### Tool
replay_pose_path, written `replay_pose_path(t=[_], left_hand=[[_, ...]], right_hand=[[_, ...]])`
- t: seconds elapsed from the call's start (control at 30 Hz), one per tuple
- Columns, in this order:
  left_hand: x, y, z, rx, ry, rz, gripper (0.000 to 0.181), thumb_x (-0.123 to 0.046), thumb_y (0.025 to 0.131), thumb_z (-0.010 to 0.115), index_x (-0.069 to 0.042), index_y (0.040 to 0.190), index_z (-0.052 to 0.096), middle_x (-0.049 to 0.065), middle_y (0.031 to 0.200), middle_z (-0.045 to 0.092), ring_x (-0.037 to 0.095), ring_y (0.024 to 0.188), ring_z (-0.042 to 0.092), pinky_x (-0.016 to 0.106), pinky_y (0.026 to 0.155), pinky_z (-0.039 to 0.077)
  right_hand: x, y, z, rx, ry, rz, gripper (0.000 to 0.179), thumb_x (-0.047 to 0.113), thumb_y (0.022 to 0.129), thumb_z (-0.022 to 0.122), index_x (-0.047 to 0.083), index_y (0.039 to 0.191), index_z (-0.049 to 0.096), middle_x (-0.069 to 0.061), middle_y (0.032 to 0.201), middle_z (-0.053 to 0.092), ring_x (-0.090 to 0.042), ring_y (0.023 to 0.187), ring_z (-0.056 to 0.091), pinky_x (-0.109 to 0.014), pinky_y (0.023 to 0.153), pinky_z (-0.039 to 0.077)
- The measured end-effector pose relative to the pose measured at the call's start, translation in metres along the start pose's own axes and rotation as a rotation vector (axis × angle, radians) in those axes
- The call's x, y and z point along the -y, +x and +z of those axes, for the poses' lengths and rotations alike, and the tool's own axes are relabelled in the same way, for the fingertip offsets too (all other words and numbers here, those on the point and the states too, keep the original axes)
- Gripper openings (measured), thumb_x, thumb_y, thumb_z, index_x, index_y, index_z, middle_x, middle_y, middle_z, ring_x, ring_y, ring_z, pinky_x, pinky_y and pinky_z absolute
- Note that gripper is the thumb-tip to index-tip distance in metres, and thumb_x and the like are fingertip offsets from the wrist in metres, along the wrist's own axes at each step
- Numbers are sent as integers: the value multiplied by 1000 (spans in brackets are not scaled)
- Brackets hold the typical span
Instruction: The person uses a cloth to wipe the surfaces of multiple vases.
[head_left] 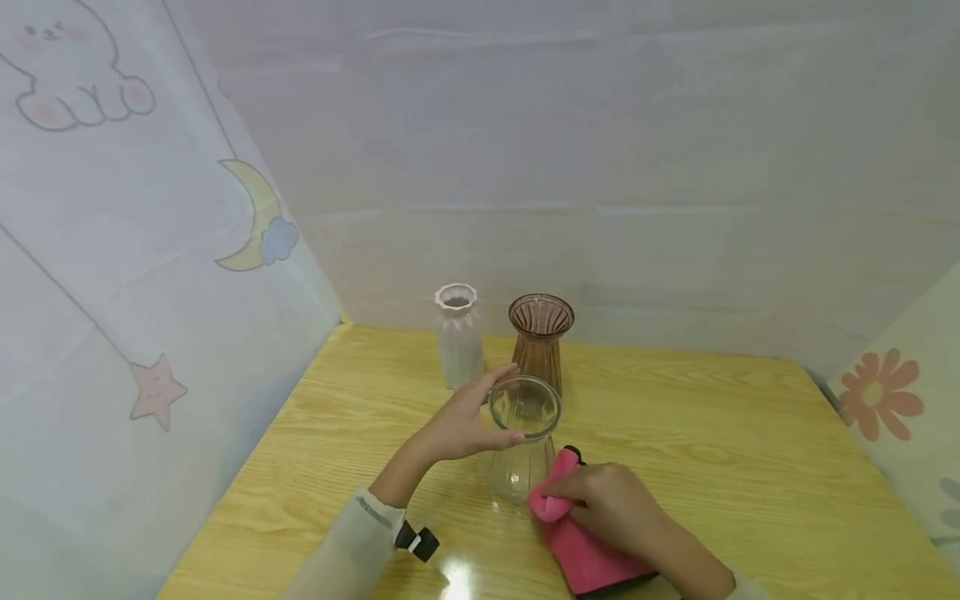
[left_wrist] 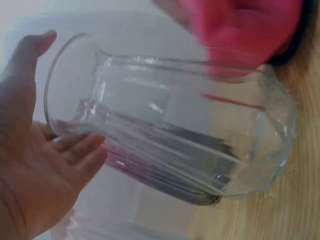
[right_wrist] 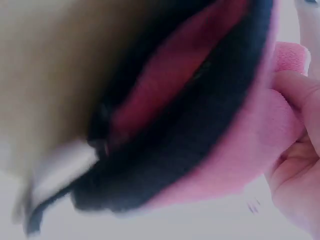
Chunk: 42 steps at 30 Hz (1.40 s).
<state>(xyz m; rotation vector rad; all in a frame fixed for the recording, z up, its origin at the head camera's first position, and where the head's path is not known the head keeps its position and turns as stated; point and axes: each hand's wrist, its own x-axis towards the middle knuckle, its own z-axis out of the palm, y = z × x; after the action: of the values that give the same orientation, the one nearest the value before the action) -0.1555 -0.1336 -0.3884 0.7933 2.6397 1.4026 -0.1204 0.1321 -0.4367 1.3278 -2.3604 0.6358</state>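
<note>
A clear glass vase (head_left: 517, 475) with a flared rim stands on the table in front of me. My left hand (head_left: 468, 421) spreads around its upper part, thumb in front and fingers behind. In the left wrist view the fingers (left_wrist: 82, 160) lie along the neck of the glass vase (left_wrist: 190, 120), and the thumb stands off the rim. My right hand (head_left: 618, 508) pinches a pink cloth (head_left: 588, 558) with black edging, its bunched end right at the vase's lower side. The right wrist view shows the cloth (right_wrist: 225, 165) close up in the fingers.
Behind the glass vase stand a white vase (head_left: 460, 346) with a scalloped rim and a ribbed brown glass vase (head_left: 540, 342). The wood-grain table (head_left: 720, 450) ends at a pale sheet (head_left: 600, 167) at the back, with printed sheets at both sides.
</note>
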Motion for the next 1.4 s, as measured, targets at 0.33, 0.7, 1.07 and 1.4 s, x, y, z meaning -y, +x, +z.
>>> replay_pose_path(t=[0.33, 0.7, 1.07, 1.4], left_hand=[[-23, -8, 19, -157, 78, -125, 100, -55, 79, 83, -11, 155, 35, 9, 143, 53, 23, 124, 57, 48, 101, 50], [-17, -3, 10, -34, 87, -34, 93, -43, 80, 85, -9, 153, 39, 3, 139, 58, 20, 122, 61, 40, 103, 51], [4, 6, -8, 167, -62, 97, 91, -22, 85, 80, -8, 158, 28, 8, 146, 54, 20, 132, 53, 34, 109, 45], [2, -2, -7, 88, -78, 61, 96, -31, 88, 78, -11, 161, 20, 8, 162, 36, 19, 146, 38, 50, 120, 30]], right_hand=[[-11, 14, -26, -344, -9, -150, 43, 36, 108, 46, 12, 99, 82, -3, 102, 78, -23, 90, 76, -28, 83, 59], [-14, 10, 0, -454, 38, -217, 28, 32, 104, 58, 15, 100, 80, -3, 96, 77, -21, 84, 75, -25, 82, 59], [-5, -2, 11, -207, 53, -199, 18, 12, 81, 83, 20, 98, 81, 5, 96, 78, -9, 88, 74, -21, 78, 59], [-7, 1, -5, -155, 62, -195, 16, 11, 83, 82, 20, 97, 81, 5, 95, 77, -10, 88, 74, -22, 78, 59]])
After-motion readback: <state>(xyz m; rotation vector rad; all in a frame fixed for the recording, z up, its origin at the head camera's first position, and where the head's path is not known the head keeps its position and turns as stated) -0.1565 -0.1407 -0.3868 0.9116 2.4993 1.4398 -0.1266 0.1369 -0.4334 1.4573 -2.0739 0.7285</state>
